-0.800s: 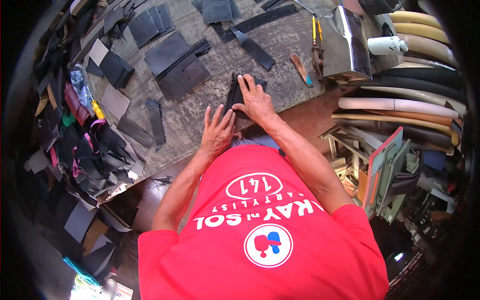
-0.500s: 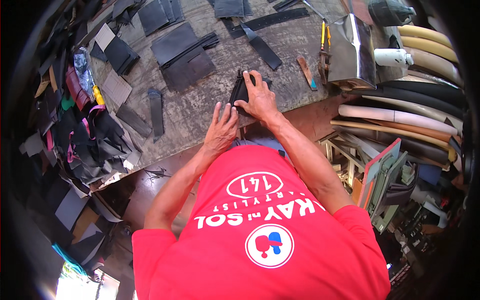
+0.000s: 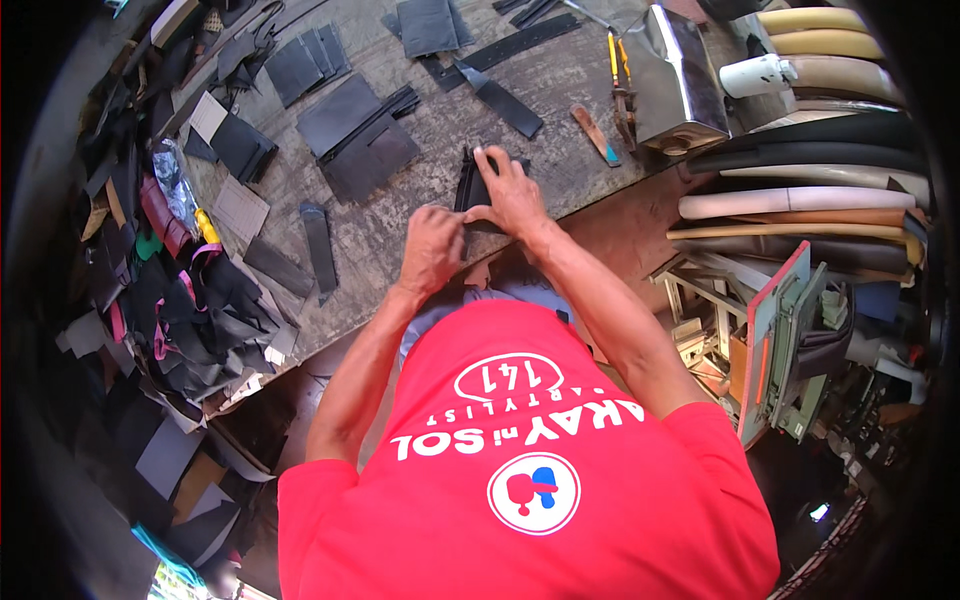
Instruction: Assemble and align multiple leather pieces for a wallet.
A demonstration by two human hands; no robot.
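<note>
A small black leather-like piece (image 3: 467, 188) lies near the front edge of the worktable, partly covered by my hands. My right hand (image 3: 512, 195) rests over it with fingers stretched forward and thumb spread toward the left hand. At the near end of the piece, my left hand (image 3: 435, 245) is closed, its fingers curled and pinching the edge. The thumb of my right hand almost meets those fingertips. Exactly how the left fingertips grip the piece is hidden.
Stacked dark leather pieces (image 3: 365, 150) lie on the worn worktable (image 3: 385, 225). A dark strip (image 3: 318, 245) sits left; a wooden-handled blade (image 3: 595, 135), pliers (image 3: 623, 100) and a shiny metal box (image 3: 682, 85) are right. Scraps (image 3: 190, 310) crowd the left; material rolls (image 3: 790, 203) fill the right.
My left hand has curled its fingers in at the near end of the black piece, where they were straighter before. My right hand stays over the piece. The view has shifted slightly.
</note>
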